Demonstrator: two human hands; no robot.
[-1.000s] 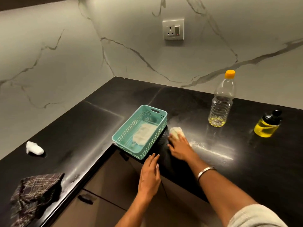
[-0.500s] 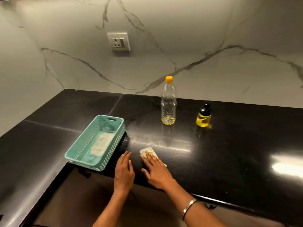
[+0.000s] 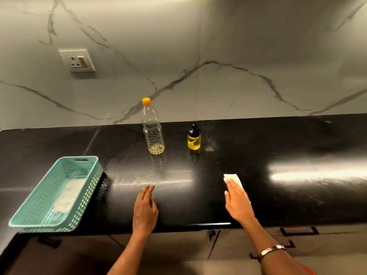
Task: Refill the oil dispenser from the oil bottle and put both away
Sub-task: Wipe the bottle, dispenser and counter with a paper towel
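Our right hand (image 3: 238, 203), fingers flat and together, has slid the white tissue (image 3: 233, 179) rightward along the black counter (image 3: 297, 195), now below the oil dispenser (image 3: 194, 138); before, it lay beside the teal basket (image 3: 25, 221). Our left hand (image 3: 145, 210) stays flat, holding nothing. The oil bottle (image 3: 152, 130) stands left of the dispenser, both well beyond our hands.

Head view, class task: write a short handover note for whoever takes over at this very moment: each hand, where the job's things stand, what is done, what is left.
Left hand: open, flat on the black counter near its front edge, holding nothing.
Right hand: open, fingers straight, pressing a white tissue onto the counter.
Oil bottle: upright at the back, orange cap on, only a little oil at the bottom.
Oil dispenser: upright to its right, apart from it, black top on, yellow oil inside.
Teal basket: at the left, white paper inside.
Done: refill appears finished, both capped.
Left: put both away.
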